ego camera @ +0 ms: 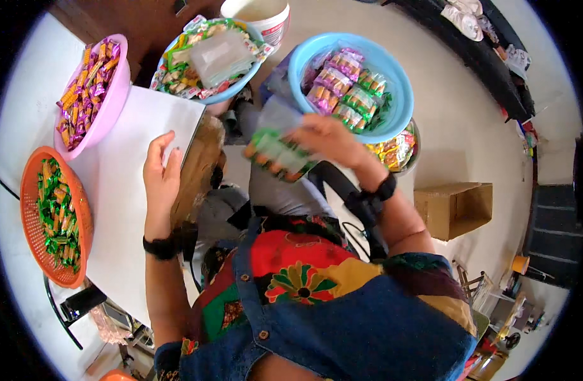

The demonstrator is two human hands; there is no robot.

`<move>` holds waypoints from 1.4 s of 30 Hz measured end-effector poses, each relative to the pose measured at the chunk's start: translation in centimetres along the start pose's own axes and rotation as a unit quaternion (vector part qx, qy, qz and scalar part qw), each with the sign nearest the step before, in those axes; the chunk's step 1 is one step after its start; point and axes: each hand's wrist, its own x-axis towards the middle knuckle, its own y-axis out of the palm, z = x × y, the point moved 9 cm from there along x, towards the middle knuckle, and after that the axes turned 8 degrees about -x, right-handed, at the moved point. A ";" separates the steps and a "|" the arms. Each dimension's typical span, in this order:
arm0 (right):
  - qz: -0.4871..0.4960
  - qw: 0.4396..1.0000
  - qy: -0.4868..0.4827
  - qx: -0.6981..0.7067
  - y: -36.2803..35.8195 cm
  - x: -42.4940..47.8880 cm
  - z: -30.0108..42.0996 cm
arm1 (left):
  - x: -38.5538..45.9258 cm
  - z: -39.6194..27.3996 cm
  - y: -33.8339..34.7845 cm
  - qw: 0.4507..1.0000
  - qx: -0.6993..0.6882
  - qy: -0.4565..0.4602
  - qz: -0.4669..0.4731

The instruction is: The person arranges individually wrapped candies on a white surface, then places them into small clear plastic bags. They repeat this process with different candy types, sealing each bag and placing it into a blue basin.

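My right hand [327, 138] grips a clear plastic bag of green-wrapped candies [279, 155], blurred by motion, above my lap. Over the edge of the white table [122, 190], my left hand [162, 176] is raised with thumb and fingers apart and holds nothing. Beyond my right hand stands a light blue basin [401, 95] with filled clear bags, some of purple-wrapped candies [334, 81] and some of green-wrapped ones [360, 102]. At the table's left side, an orange basket [84, 228] holds loose green-wrapped candies [58, 209], and a pink basin [113, 116] holds purple-wrapped ones [89, 95].
Another blue basin [227, 94] holds mixed wrappers and a stack of clear plastic bags [222, 57]. A white bucket [267, 21] stands behind it. Under the right basin, a metal bowl [412, 150] contains yellow-wrapped items. A cardboard box [434, 212] lies open on the floor at right.
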 end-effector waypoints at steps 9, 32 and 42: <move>-0.147 0.969 0.152 0.125 -11.3 1.5 -9.2 | -0.4 4.7 1.4 0.920 0.391 0.024 0.001; -0.318 0.923 0.139 -0.165 -28.0 6.0 -17.3 | -0.1 4.2 1.9 0.901 0.435 0.000 0.004; -0.299 0.933 0.128 -0.154 -24.5 8.5 -18.2 | -0.1 3.9 2.1 0.896 0.445 0.000 0.005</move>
